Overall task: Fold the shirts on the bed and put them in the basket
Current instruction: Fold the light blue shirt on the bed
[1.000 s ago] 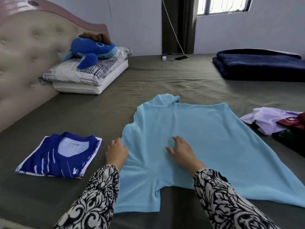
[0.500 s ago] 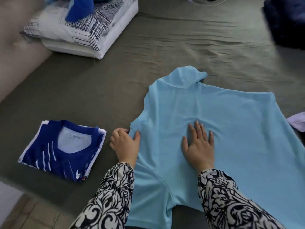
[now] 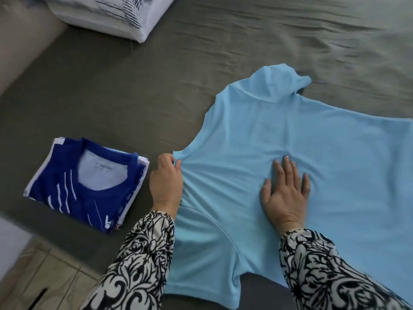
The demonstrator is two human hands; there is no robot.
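Near the front edge of the bed [image 3: 111, 90], I see the light blue shirt [image 3: 312, 175] spread flat. My left hand [image 3: 166, 184], which rested open at its edge 1 second ago, now pinches the fabric there. My right hand [image 3: 286, 193] stays flat on the middle, fingers apart. I judge the first fold starts. 1 folded blue shirt [image 3: 87, 184] lies beside.

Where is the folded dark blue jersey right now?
In the head view, the folded dark blue jersey lies on the olive bedsheet, just left of the left hand.
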